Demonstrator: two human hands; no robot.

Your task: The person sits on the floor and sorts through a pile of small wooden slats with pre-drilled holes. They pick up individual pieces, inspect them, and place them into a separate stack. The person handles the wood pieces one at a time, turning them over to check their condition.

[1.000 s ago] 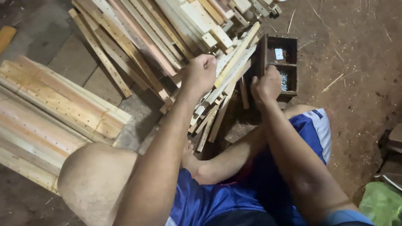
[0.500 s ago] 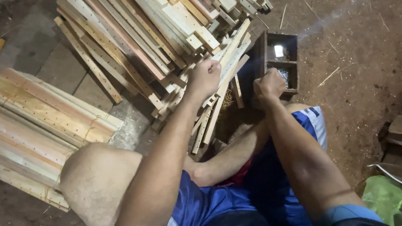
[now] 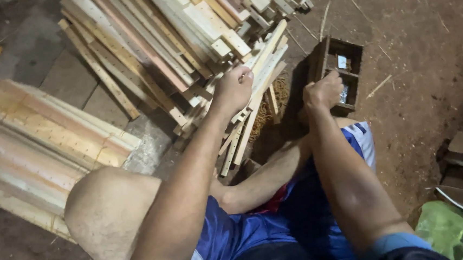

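Closest to the camera are the person's bent bare knee (image 3: 107, 214) and the blue shorts (image 3: 281, 224), and both forearms reach forward over them. The left hand (image 3: 233, 89) is closed in a fist around the upper part of a bundle of thin wooden slats (image 3: 251, 99), which leans steeply and runs from the ground below the hand up past its knuckles. The right hand (image 3: 324, 91) is also curled closed, but it is not possible to tell what it grips, because the fingers hide it; it rests just at the near edge of a small dark wooden box (image 3: 341, 65). Compared with half a second ago, both hands keep the same grip and the same places, and the bundle leans in the same way; only the view has moved a little. The left arm is stretched almost straight, the wrist bent slightly, and the right arm is bent at the elbow with the fist turned down. Beyond the left hand lies a big pile of long slats (image 3: 181, 30), and to its left side some flat pale boards (image 3: 42, 148) lie on the ground.
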